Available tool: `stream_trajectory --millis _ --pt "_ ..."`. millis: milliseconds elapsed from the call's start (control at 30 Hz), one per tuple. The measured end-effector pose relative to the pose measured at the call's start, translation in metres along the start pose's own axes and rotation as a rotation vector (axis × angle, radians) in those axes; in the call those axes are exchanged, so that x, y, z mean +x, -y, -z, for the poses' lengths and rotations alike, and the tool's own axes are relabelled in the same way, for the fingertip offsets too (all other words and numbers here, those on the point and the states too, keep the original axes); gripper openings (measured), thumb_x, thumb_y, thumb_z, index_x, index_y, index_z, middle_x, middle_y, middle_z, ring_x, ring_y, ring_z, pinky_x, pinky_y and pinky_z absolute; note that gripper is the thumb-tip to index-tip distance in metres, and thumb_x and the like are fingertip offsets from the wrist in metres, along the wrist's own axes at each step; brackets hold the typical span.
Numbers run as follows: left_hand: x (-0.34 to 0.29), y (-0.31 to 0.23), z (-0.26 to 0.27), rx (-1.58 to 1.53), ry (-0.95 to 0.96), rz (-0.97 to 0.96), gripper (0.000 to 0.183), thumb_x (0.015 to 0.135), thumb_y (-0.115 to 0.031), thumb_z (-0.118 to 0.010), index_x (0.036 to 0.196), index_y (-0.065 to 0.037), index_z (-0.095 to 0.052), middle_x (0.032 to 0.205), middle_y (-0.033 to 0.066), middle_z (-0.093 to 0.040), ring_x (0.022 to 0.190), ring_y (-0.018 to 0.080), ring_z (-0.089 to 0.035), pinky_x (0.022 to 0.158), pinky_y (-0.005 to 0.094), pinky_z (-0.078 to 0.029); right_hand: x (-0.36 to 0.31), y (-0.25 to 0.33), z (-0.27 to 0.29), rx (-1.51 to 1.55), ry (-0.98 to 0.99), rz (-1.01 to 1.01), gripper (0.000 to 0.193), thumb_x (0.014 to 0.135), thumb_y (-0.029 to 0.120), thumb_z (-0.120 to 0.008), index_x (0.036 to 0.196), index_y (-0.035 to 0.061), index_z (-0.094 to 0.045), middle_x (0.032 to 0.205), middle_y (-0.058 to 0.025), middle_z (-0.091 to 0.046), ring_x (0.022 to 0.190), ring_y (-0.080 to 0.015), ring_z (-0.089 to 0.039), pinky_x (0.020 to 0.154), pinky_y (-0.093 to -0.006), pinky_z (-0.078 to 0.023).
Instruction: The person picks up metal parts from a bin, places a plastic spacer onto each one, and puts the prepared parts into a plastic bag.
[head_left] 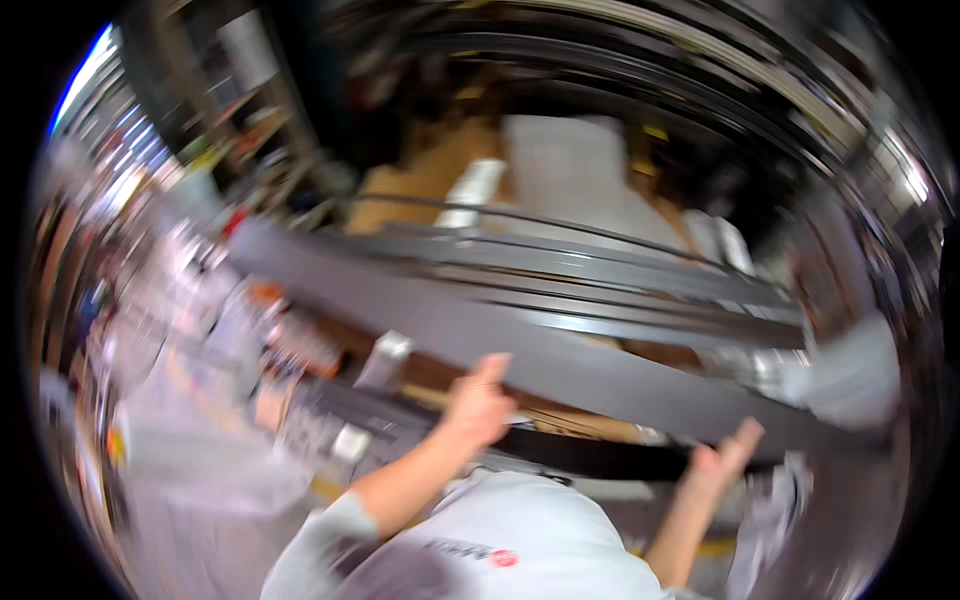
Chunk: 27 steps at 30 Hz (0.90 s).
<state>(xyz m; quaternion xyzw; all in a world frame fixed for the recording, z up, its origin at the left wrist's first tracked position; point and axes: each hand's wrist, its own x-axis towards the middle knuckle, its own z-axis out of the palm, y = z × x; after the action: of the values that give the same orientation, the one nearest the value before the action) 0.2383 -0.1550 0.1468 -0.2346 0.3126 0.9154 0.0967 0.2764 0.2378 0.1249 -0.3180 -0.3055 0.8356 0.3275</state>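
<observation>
A long flat grey panel [590,370], probably metal, slants across the view from far left to near right. My left hand [480,405] grips its near edge around the middle, thumb on top and fingers hidden beneath. Closer to its right end, my right hand [725,455] is closed on the same edge, thumb up, with the other fingers mostly out of sight. Just beyond the panel lie several long grey profiles [610,265], side by side and roughly crosswise. Motion blur smears the fine detail.
White sheet material [565,165] and brown cardboard [415,190] lie beyond the profiles. Dark long bars [600,55] run across the back. A cluttered shelf [265,130] stands far left. Clear plastic wrapping [200,430] covers something at the left, and a whitish wrapped bundle [855,375] sits right.
</observation>
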Motion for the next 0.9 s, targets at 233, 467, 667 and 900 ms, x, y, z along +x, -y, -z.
stream_trajectory --millis 233,467,667,900 --pt "0.043 -0.038 0.154 -0.222 -0.173 -0.052 0.046 0.099 -0.033 -0.058 0.133 -0.004 -0.051 0.136 0.0084 -0.057 0.124 0.0258 -0.052 0.113 0.045 -0.039 -0.02 -0.167 -0.007 0.163 -0.029 -0.416 0.048 0.095 0.022 -0.068 0.136 0.0061 -0.049 0.138 -0.0122 -0.054 0.129 -0.0302 -0.05 0.111 -0.0548 -0.037" --pt "0.071 -0.05 0.228 -0.188 -0.364 -0.087 0.053 0.097 -0.04 -0.061 0.134 -0.004 -0.053 0.135 0.0076 -0.058 0.121 0.0253 -0.055 0.107 0.041 -0.044 -0.055 -0.211 0.0 0.219 -0.063 -0.602 0.048 0.099 0.025 -0.062 0.136 -0.0005 -0.046 0.14 -0.0163 -0.053 0.129 -0.032 -0.05 0.111 -0.0505 -0.039" --pt "0.098 -0.068 0.273 -0.134 -0.39 -0.085 0.049 0.094 -0.044 -0.065 0.121 -0.004 -0.061 0.116 0.0048 -0.067 0.102 0.0219 -0.063 0.087 0.0334 -0.053 -0.068 -0.229 -0.014 0.199 -0.136 -0.66 0.062 0.095 0.02 -0.066 0.142 -0.0067 -0.036 0.147 -0.0216 -0.043 0.132 -0.0348 -0.047 0.11 -0.0491 -0.04" --pt "0.143 -0.067 0.277 -0.192 -0.538 -0.03 0.057 0.09 -0.046 -0.064 0.128 -0.004 -0.057 0.137 0.0098 -0.054 0.122 0.0285 -0.049 0.105 0.047 -0.039 -0.045 -0.261 -0.003 0.232 -0.133 -0.673 0.074 0.094 0.024 -0.068 0.149 -0.0061 -0.028 0.159 -0.0206 -0.027 0.142 -0.0343 -0.035 0.115 -0.0498 -0.032"
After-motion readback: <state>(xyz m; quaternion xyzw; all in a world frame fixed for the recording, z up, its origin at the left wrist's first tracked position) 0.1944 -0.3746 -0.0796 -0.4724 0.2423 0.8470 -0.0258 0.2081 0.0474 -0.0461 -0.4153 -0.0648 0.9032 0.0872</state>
